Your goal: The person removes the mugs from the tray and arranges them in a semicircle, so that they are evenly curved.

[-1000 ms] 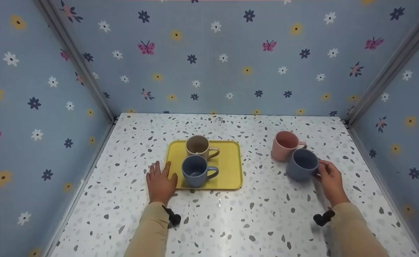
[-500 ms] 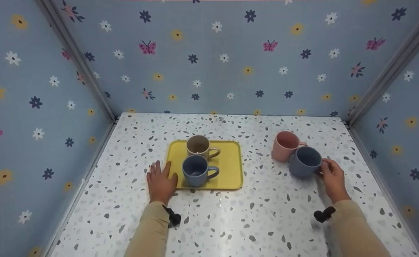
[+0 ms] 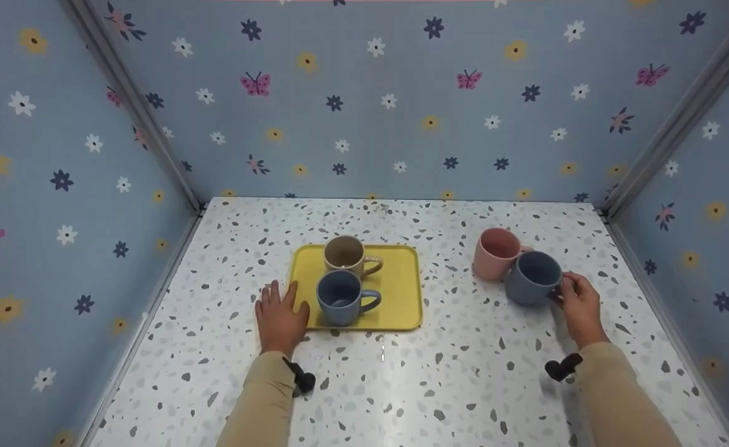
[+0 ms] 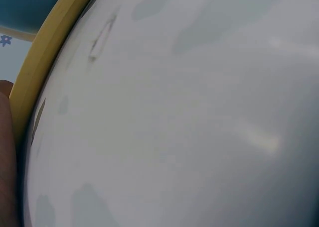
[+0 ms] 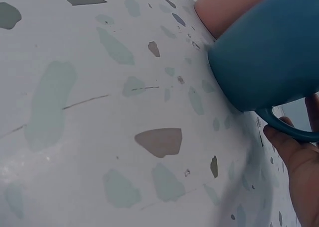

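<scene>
Mug left of right hand, handle pinched.

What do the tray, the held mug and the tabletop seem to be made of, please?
Tray: probably satin plastic, given its even yellow colour and thin, rounded rim.
Held mug: likely ceramic with a matte glaze, as its blue wall looks smooth and evenly coloured; plastic is possible.
Tabletop: a glossy terrazzo look, with grey chips and light glare; stone or printed laminate, I can't tell.
</scene>
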`<control>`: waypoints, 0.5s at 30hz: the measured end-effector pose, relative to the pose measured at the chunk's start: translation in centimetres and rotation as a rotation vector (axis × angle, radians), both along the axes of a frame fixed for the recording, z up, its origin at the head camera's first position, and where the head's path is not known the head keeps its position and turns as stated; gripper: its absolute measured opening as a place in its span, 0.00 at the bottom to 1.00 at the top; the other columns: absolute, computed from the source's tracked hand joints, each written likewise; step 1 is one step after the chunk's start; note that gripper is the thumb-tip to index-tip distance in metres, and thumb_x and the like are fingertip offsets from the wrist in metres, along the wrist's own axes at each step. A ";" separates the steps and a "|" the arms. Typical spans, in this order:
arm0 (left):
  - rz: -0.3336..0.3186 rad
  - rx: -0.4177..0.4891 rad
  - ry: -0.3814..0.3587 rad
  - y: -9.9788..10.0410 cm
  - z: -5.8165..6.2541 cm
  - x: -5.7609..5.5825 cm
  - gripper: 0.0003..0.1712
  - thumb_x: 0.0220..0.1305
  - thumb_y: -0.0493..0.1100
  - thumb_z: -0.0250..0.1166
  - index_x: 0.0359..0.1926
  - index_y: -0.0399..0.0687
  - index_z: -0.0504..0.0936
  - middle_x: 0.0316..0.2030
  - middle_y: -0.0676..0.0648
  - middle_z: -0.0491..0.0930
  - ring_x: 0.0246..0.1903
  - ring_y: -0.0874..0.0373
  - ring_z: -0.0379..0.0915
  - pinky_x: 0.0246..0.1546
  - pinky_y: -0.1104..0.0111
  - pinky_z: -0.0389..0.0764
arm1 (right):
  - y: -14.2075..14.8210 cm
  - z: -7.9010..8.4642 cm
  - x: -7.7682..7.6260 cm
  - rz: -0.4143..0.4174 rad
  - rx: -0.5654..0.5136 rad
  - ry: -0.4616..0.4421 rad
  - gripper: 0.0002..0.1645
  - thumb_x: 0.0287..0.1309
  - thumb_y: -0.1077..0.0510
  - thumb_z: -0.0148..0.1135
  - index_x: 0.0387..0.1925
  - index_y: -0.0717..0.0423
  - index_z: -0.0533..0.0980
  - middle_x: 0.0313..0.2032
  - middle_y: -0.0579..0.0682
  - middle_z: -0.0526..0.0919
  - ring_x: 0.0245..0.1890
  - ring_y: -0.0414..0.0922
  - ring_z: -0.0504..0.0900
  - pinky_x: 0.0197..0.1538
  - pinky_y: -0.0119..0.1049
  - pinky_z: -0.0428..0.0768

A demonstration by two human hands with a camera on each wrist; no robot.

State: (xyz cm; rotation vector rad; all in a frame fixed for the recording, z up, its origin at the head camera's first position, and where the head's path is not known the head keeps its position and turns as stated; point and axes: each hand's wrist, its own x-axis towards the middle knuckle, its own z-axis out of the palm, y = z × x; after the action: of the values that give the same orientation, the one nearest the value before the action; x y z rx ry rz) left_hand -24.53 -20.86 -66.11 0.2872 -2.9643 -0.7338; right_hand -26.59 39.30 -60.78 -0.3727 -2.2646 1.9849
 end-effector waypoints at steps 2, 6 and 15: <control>0.000 -0.002 -0.004 0.0 0.0 0.0 0.36 0.73 0.59 0.48 0.78 0.55 0.61 0.79 0.35 0.44 0.78 0.35 0.32 0.75 0.41 0.33 | 0.1 -0.1 -0.1 0.002 0.003 -0.003 0.28 0.78 0.49 0.44 0.67 0.65 0.64 0.64 0.60 0.69 0.63 0.46 0.73 0.67 0.43 0.73; -0.001 -0.002 -0.004 0.0 0.0 0.0 0.36 0.74 0.59 0.48 0.78 0.55 0.61 0.79 0.35 0.44 0.78 0.35 0.32 0.75 0.41 0.33 | 0.2 0.0 -0.4 -0.003 0.025 -0.033 0.28 0.78 0.49 0.42 0.68 0.63 0.63 0.66 0.60 0.67 0.64 0.45 0.72 0.68 0.43 0.73; 0.000 -0.004 -0.004 0.0 0.2 0.1 0.36 0.74 0.59 0.48 0.78 0.55 0.61 0.79 0.34 0.44 0.78 0.35 0.33 0.75 0.41 0.33 | 0.0 0.5 -0.6 -0.056 0.025 -0.060 0.24 0.78 0.51 0.44 0.65 0.61 0.66 0.63 0.56 0.69 0.63 0.43 0.71 0.66 0.38 0.74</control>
State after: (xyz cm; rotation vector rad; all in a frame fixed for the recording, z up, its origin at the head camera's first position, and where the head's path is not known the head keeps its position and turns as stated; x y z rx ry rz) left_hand -24.43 -20.84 -65.87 0.2883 -2.9695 -0.7275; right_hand -27.19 39.28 -60.29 -0.4943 -2.2855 1.9425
